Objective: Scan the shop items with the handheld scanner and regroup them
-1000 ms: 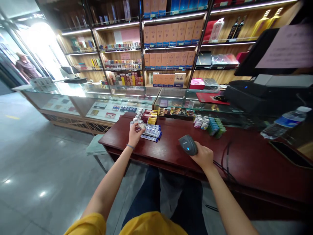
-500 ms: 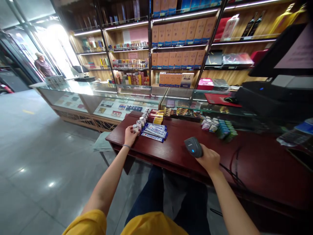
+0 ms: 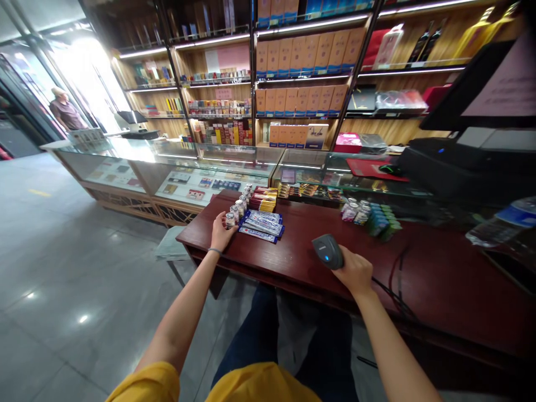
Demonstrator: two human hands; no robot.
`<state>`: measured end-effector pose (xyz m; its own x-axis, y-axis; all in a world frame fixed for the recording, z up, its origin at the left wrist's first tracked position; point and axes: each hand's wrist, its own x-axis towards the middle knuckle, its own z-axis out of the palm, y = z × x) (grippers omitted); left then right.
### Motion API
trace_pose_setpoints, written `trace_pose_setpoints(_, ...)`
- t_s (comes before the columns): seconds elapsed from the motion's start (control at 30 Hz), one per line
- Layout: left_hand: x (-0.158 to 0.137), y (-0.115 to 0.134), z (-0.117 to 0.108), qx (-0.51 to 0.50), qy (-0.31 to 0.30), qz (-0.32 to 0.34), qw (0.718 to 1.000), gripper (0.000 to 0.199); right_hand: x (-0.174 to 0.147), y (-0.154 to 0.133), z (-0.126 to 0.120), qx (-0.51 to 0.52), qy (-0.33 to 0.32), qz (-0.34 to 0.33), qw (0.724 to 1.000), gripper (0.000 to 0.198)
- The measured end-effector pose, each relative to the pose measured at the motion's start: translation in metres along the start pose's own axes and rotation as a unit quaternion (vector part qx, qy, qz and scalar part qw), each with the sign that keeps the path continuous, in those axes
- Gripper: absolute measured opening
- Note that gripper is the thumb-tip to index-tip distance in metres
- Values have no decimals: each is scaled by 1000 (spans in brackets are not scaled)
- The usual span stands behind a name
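My left hand (image 3: 223,231) has its fingers curled round a small clear jar (image 3: 230,220) with a silvery lid, the nearest of a row of such jars (image 3: 240,204) on the dark red desk (image 3: 288,245). Right of that jar lie several long blue-and-white packets (image 3: 263,223), partly overlapping. Behind them are red and yellow packets (image 3: 263,199) in a neat row. In my right hand (image 3: 355,271) is a dark barcode scanner (image 3: 328,251) with a blue light, held above the desk, its head tilted toward the left.
More small jars (image 3: 349,210) and green-blue packs (image 3: 383,220) stand at the desk's right. Black cables (image 3: 396,293) run there, near a plastic bottle (image 3: 508,220) and a monitor (image 3: 473,89). A glass counter (image 3: 209,153) borders the desk's back. A stool (image 3: 172,244) stands left. A person (image 3: 67,109) is far left.
The view has shifted slightly, moving the scene a little to the left. My left hand stays at the nearest jar, which shows more between the fingers. The scanner remains in my right hand.
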<state>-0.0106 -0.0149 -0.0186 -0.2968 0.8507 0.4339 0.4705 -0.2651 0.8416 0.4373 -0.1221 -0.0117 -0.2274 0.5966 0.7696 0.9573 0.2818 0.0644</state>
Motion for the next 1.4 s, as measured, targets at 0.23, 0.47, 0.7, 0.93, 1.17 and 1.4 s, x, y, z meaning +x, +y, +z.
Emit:
trace_pose_setpoints(0.23,-9,30,-8,86,92,90,988,71,4,3,-7,13,2,16,1000,36)
trace_pose_setpoints(0.47,-16,88,22,34,69,168,983,63,8,18,-19,-17,2,46,999,36)
trace_pose_setpoints(0.7,-31,130,100,-76,-39,173,981,58,2,43,-33,-33,19,55,998,33)
trace_pose_setpoints(0.93,-51,153,183,-137,-114,170,969,59,-15,75,-47,-62,4,70,996,35)
trace_pose_setpoints(1.17,-66,169,265,-183,-174,167,953,60,-30,108,-58,-89,-7,104,991,35)
trace_pose_setpoints(1.4,-73,178,333,-193,-225,149,943,61,-37,124,-53,-92,22,115,989,33)
